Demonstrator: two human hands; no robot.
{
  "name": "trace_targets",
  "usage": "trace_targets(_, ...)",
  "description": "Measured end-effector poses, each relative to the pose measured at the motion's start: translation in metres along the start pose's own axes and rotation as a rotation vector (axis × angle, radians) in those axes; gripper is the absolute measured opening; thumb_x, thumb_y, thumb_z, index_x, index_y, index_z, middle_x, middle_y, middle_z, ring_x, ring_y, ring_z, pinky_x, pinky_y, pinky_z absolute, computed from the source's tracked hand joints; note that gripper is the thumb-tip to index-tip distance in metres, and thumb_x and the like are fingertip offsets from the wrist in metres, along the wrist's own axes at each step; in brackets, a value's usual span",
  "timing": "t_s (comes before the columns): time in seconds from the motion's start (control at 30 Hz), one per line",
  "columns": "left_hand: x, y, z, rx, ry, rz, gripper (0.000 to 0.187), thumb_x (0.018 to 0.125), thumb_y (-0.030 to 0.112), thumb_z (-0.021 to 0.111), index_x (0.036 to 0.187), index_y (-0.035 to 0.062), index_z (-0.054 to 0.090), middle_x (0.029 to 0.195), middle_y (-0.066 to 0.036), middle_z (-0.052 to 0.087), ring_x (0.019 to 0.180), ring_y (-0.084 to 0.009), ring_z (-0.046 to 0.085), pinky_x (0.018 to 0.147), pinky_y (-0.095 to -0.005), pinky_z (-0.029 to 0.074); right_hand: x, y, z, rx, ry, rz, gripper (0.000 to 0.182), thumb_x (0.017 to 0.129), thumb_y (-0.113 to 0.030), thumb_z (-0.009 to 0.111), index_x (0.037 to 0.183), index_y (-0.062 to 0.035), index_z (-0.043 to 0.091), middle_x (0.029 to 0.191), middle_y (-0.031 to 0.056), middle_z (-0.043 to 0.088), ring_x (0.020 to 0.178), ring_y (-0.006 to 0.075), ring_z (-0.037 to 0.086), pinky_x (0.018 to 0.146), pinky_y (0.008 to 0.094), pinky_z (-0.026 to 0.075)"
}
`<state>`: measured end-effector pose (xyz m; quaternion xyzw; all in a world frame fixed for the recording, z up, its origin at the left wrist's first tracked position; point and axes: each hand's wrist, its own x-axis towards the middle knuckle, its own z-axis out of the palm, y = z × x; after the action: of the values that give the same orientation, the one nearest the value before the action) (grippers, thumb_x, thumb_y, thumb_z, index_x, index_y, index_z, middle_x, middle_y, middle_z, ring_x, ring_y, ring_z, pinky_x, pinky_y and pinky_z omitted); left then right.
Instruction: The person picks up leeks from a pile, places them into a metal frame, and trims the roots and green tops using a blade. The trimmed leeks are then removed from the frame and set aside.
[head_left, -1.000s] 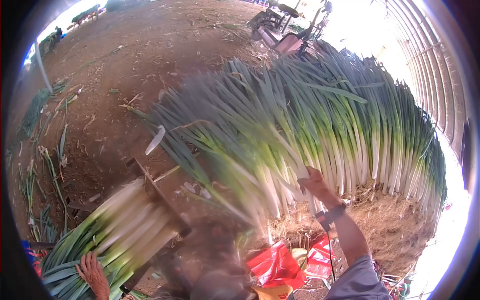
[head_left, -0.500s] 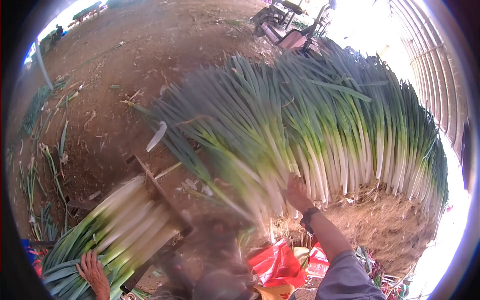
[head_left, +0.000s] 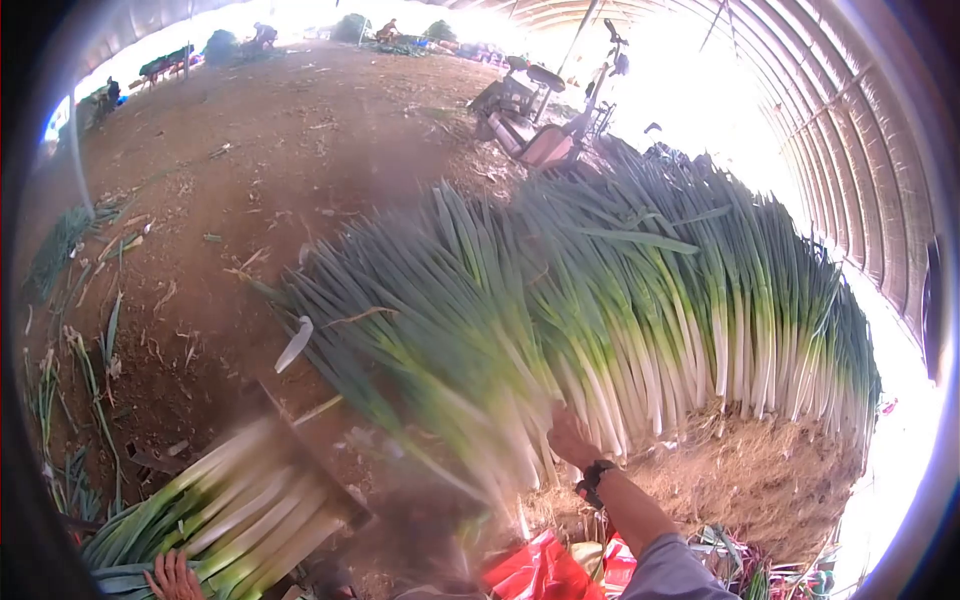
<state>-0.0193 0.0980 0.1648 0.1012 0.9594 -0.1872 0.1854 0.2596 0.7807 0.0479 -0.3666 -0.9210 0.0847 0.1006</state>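
Long leeks (head_left: 640, 310) with green tops and white stems stand packed in a wide curved row. My right hand (head_left: 571, 438), a dark watch on its wrist, reaches in at the white stems near the row's left part; its fingertips are hidden among them. At the lower left, a bundle of leeks (head_left: 245, 500) lies with its white ends against a brown board (head_left: 310, 455). Resting on the green leaves of that bundle is my left hand (head_left: 174, 578), fingers spread, partly cut off by the lower edge.
Red plastic (head_left: 545, 570) lies below my right forearm. A tricycle-like vehicle (head_left: 550, 135) stands behind the row. Loose leaves (head_left: 95, 385) litter the soil at the left. Distant people (head_left: 388, 32) are at the top, under an arched frame (head_left: 850, 130).
The view has tilted up, so the ground things appear lower and more of the far background shows. My right hand stays at the white stems, my left on the bundle.
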Motion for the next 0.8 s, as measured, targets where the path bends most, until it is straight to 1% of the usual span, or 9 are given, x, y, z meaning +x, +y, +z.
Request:
trace_targets(0.1,0.003,-0.006,0.009,-0.005,-0.003,0.007,0.055,0.112,0.035,0.041,0.164,0.019,0.031,0.172,-0.001,0.027,0.158,-0.0223,0.021,0.128,-0.0556,0.009,0.001,0.0,-0.003,0.106,-0.078,0.108,0.039,0.085,-0.003,0.053,0.124,-0.0034,0.05,0.093,0.0325,0.066,0.088,0.053,0.064,0.076,0.062,0.051)
trace_targets(0.27,-0.002,-0.015,0.009,0.037,-0.002,0.053,0.056,0.112,0.034,0.04,0.165,0.0186,0.029,0.173,-0.001,0.026,0.159,-0.0216,0.02,0.129,-0.0522,0.01,0.016,0.009,-0.023,-0.093,-0.041,-0.038,0.044,0.086,-0.007,0.054,0.13,-0.0038,0.05,0.092,0.0308,0.067,0.086,0.051,0.065,0.072,0.0611,0.053)
trace_targets(0.3,0.002,-0.022,0.033,-0.014,0.126,0.067,0.056,0.111,0.033,0.041,0.164,0.0171,0.032,0.171,-0.003,0.03,0.156,-0.0247,0.028,0.128,-0.0492,0.018,0.022,0.01,-0.036,-0.137,0.014,-0.11,0.045,0.086,-0.008,0.054,0.131,-0.0038,0.051,0.091,0.0305,0.068,0.086,0.0503,0.065,0.071,0.061,0.053)
trace_targets(0.4,0.0,-0.016,0.035,-0.454,0.305,0.048,0.034,0.102,0.014,0.054,0.134,0.0092,0.06,0.141,-0.009,0.055,0.144,-0.0296,0.04,0.127,-0.0618,0.008,0.057,-0.002,-0.098,-0.296,0.018,-0.204,0.048,0.087,-0.007,0.053,0.135,-0.0036,0.053,0.089,0.028,0.069,0.087,0.0491,0.067,0.071,0.0609,0.054)
trace_targets(0.43,0.01,-0.023,0.065,-0.427,0.5,0.124,0.034,0.097,0.013,0.06,0.13,0.0102,0.063,0.137,-0.008,0.056,0.141,-0.0298,0.041,0.126,-0.0644,0.008,0.073,-0.001,-0.117,-0.366,0.058,-0.224,0.043,0.086,-0.007,0.054,0.13,-0.0027,0.056,0.088,0.0272,0.069,0.087,0.0484,0.067,0.073,0.0596,0.054)
trace_targets(0.47,0.01,-0.023,0.071,-0.423,0.504,0.129,0.034,0.097,0.015,0.06,0.13,0.011,0.063,0.137,-0.007,0.057,0.141,-0.029,0.042,0.126,-0.0643,0.009,0.092,-0.003,-0.132,-0.433,0.099,-0.245,0.039,0.086,-0.007,0.054,0.124,-0.0019,0.06,0.087,0.0264,0.069,0.088,0.0477,0.068,0.075,0.0584,0.055)
trace_targets(0.6,0.018,-0.026,0.082,-0.398,0.608,0.157,0.035,0.094,0.02,0.062,0.128,0.0134,0.064,0.134,-0.006,0.059,0.138,-0.028,0.044,0.125,-0.0661,0.012,0.139,-0.116,-0.262,-0.392,-0.04,-0.257,0.023,0.082,-0.006,0.061,0.104,0.0001,0.064,0.098,0.0257,0.071,0.095,0.0457,0.069,0.081,0.0511,0.056)
trace_targets(0.67,0.017,-0.028,0.08,-0.403,0.641,0.165,0.034,0.093,0.02,0.063,0.127,0.0135,0.065,0.133,-0.006,0.059,0.137,-0.0287,0.044,0.125,-0.0668,0.012,0.155,-0.161,-0.302,-0.281,-0.056,-0.315,0.029,0.078,-0.005,0.06,0.106,0.0005,0.064,0.082,0.0222,0.068,0.074,0.0366,0.07,0.063,0.0454,0.055)
trace_targets(0.8,0.017,-0.027,0.087,-0.426,0.679,0.171,0.03,0.096,0.021,0.065,0.125,0.0147,0.068,0.129,-0.004,0.062,0.135,-0.0289,0.046,0.124,-0.0679,0.014,0.161,-0.261,-0.358,-0.042,-0.058,-0.389,0.034,0.077,-0.003,0.063,0.11,0.0032,0.063,0.086,0.0153,0.067,0.069,0.0293,0.068,0.058,0.0404,0.054)
